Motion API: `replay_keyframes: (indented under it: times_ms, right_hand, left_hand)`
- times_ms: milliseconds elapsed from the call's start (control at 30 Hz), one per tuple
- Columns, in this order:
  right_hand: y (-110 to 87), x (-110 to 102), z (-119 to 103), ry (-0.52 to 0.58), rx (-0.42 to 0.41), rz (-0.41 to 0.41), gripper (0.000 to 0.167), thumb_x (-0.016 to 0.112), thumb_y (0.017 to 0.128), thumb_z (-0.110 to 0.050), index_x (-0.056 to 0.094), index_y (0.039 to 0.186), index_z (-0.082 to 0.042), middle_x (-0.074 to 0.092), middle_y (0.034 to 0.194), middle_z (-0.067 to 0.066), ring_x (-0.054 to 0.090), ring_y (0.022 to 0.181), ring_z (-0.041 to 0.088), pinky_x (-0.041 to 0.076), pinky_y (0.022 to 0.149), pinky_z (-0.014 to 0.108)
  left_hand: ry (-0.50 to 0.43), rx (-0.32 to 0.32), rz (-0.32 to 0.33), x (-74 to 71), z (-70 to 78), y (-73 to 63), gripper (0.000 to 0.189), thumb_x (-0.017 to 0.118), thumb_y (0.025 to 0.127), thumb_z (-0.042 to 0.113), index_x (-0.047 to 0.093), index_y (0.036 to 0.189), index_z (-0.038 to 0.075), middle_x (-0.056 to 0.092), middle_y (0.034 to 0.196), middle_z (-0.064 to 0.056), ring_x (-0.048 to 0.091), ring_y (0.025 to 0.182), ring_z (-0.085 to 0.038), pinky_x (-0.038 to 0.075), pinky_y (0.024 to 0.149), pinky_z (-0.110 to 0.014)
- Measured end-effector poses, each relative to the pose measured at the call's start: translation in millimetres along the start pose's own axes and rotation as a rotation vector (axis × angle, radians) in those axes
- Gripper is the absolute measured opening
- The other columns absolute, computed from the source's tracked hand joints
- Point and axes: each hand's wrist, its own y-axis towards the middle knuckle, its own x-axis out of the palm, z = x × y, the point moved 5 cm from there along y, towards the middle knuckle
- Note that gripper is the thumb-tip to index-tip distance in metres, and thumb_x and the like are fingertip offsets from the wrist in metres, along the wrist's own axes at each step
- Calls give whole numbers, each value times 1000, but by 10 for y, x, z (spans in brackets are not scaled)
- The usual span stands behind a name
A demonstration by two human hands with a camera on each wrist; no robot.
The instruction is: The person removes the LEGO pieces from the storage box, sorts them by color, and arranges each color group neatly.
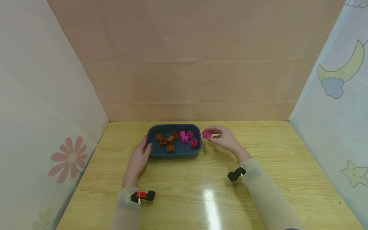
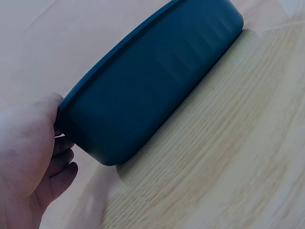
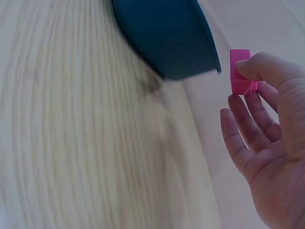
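A dark blue tray (image 1: pixel 173 156) with rounded corners stands on the table. Its left end is held by my left hand (image 1: pixel 139 157), with the thumb at the rim; in the left wrist view, fingers (image 2: pixel 64 179) curl below the rim. My right hand (image 1: pixel 224 139) pinches a pink toy brick (image 1: pixel 206 134) just outside the tray's right end, raised off the table. In the right wrist view the thumb presses one face of the pink brick (image 3: pixel 238 78). Inside the tray, orange-brown bricks (image 1: pixel 170 148) lie to the left and other pink bricks (image 1: pixel 193 142) to the right.
The wooden table (image 1: pixel 181 197) reaches back to a tan papered wall (image 1: pixel 182 77) close behind the tray. Pale printed sheets flank it, with a flower (image 1: pixel 71 157) at left and a moon (image 1: pixel 345 70) at right. Both wrists wear small black devices.
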Motion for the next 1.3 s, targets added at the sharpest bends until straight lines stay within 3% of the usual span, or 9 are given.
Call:
replay_keyframes:
  times_ms: [133, 333, 533, 667, 967, 1300]
  right_hand:
    - [-51, -93, 128, -24, 34, -3, 38, 80, 99, -15, 71, 136, -7, 70, 132, 11, 66, 123, 31, 60, 99, 42]
    - [-102, -210, 384, -44, 125, 3, 42, 80, 100, -24, 70, 138, -10, 70, 135, 12, 66, 125, 34, 56, 104, 50]
    - [-144, -320, 604, -59, 190, 10, 49, 80, 100, -30, 67, 142, -10, 68, 140, 14, 65, 127, 37, 52, 108, 56]
    - [-107, -322, 657, -70, 196, 8, 49, 81, 99, -29, 68, 142, -10, 70, 137, 13, 67, 123, 33, 51, 109, 53]
    - [-4, -274, 670, -47, 184, -5, 49, 81, 100, -24, 67, 142, -4, 71, 133, 16, 70, 116, 31, 57, 97, 38]
    - [12, -271, 719, -90, 202, -19, 46, 76, 101, -14, 66, 145, -5, 69, 134, 17, 68, 118, 31, 56, 100, 39]
  left_hand:
    - [-11, 1, 1, 9, -8, -9, 69, 44, 116, 42, 28, 168, -1, 30, 171, -21, 34, 156, -39, 37, 122, -53]
    - [-16, -4, 4, 5, -10, -6, 64, 48, 117, 33, 28, 168, 0, 31, 171, -21, 34, 156, -40, 38, 122, -54]
    - [8, -9, 5, 17, -39, -9, 68, 45, 117, 41, 28, 168, 0, 32, 171, -20, 36, 155, -40, 37, 122, -54]
    - [4, -21, 0, 20, -45, -8, 66, 45, 117, 38, 27, 169, 2, 31, 171, -20, 35, 155, -40, 36, 123, -54]
    - [14, -21, 3, 19, -39, 9, 64, 46, 117, 34, 28, 169, 1, 32, 171, -21, 36, 154, -40, 36, 123, -55]
    - [13, -20, 7, 12, -32, -8, 68, 44, 116, 43, 29, 169, 2, 34, 170, -20, 38, 154, -40, 37, 122, -54]
